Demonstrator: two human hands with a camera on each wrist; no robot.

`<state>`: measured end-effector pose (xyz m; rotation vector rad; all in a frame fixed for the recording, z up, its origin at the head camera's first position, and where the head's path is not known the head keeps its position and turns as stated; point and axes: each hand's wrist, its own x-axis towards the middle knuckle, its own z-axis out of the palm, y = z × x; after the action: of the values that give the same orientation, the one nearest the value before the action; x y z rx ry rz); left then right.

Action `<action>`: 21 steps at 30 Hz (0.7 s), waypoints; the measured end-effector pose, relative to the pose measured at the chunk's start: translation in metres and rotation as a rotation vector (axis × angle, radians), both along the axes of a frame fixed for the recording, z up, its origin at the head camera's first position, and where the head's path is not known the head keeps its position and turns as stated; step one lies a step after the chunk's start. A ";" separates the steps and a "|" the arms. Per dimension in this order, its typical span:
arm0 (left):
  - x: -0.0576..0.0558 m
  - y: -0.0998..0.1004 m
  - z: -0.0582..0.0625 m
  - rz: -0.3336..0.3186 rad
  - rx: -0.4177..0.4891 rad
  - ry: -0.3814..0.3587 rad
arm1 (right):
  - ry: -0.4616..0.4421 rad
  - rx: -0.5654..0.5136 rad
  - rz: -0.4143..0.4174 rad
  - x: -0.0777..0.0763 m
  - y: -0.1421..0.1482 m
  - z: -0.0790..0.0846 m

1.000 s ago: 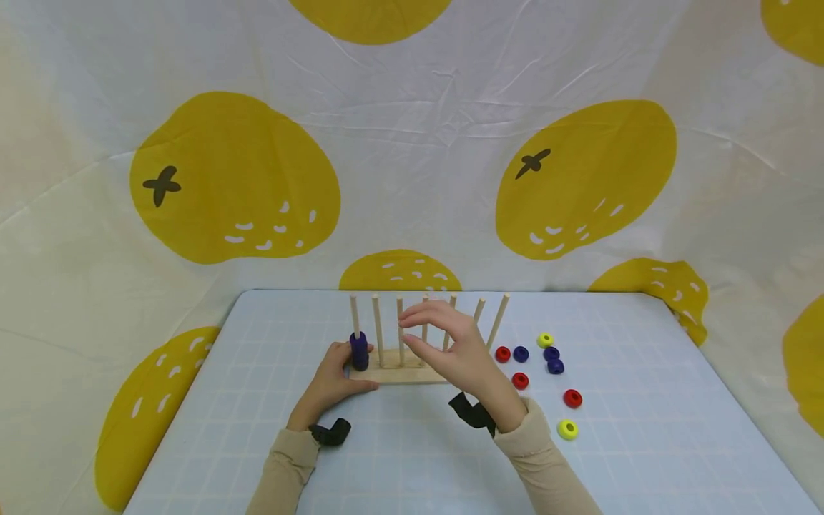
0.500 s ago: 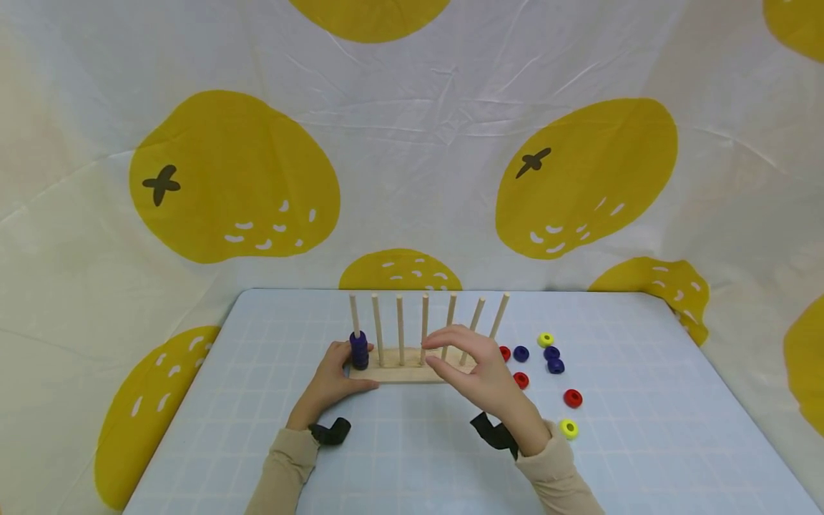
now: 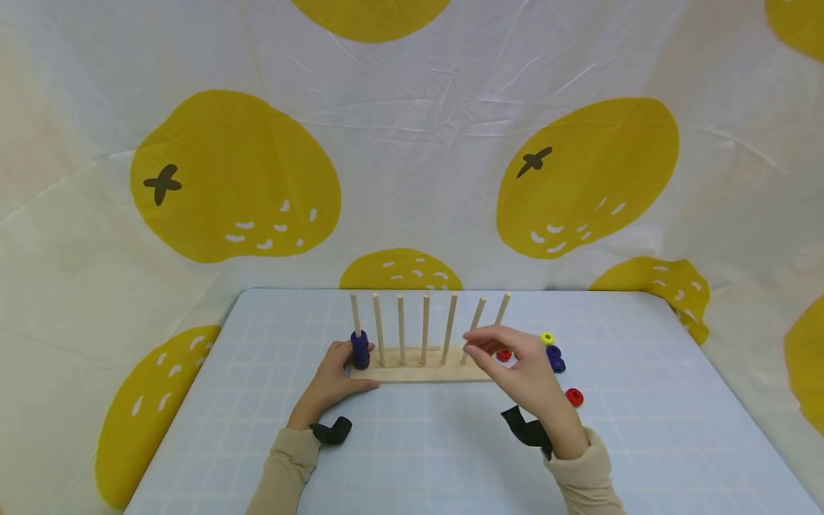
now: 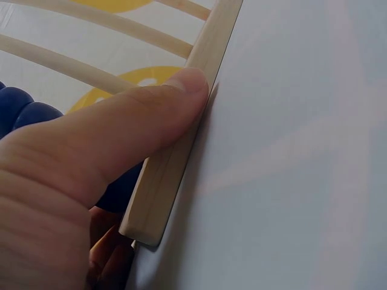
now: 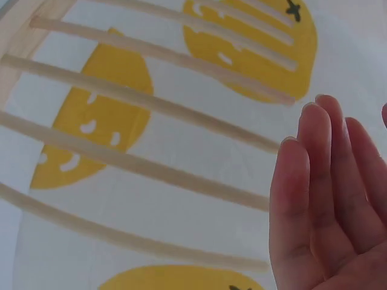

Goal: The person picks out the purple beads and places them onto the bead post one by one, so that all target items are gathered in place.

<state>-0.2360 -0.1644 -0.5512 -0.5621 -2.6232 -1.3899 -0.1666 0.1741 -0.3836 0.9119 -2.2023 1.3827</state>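
A wooden peg rack with a row of upright pegs has its base (image 3: 418, 375) on the table. Several dark blue beads (image 3: 360, 350) are stacked on its leftmost peg; the other pegs are bare. My left hand (image 3: 335, 375) grips the left end of the base. In the left wrist view its thumb (image 4: 151, 112) lies on the base's front edge, fingers behind. My right hand (image 3: 528, 368) hovers by the rack's right end, thumb and fingers apart, holding nothing. In the right wrist view its fingers (image 5: 332, 199) are nearly straight near the peg tops.
Loose beads lie right of the rack: a red bead (image 3: 504, 355) partly behind the right hand, a yellow bead (image 3: 547, 339), two dark blue beads (image 3: 557, 365) and another red bead (image 3: 575, 397). The right hand and forearm hide others. A patterned cloth (image 3: 412, 157) hangs behind the table.
My right hand has moved right and slightly down, from over the middle pegs to the rack's right end, now covering some loose beads. The left hand stays in place.
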 end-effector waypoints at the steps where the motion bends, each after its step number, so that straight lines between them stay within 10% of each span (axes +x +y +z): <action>1: 0.000 0.000 0.000 -0.004 -0.002 0.013 | 0.001 -0.006 -0.010 0.000 0.005 0.001; 8: 0.000 0.000 0.000 -0.019 -0.007 0.083 | 0.008 -0.046 -0.141 -0.006 0.041 0.004; 21: 0.001 0.000 0.000 -0.013 -0.020 0.060 | -0.274 -0.111 -0.435 -0.019 0.106 -0.010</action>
<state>-0.2352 -0.1644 -0.5508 -0.6150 -2.5938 -1.3296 -0.1858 0.2806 -0.3940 0.1890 -2.3057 1.4553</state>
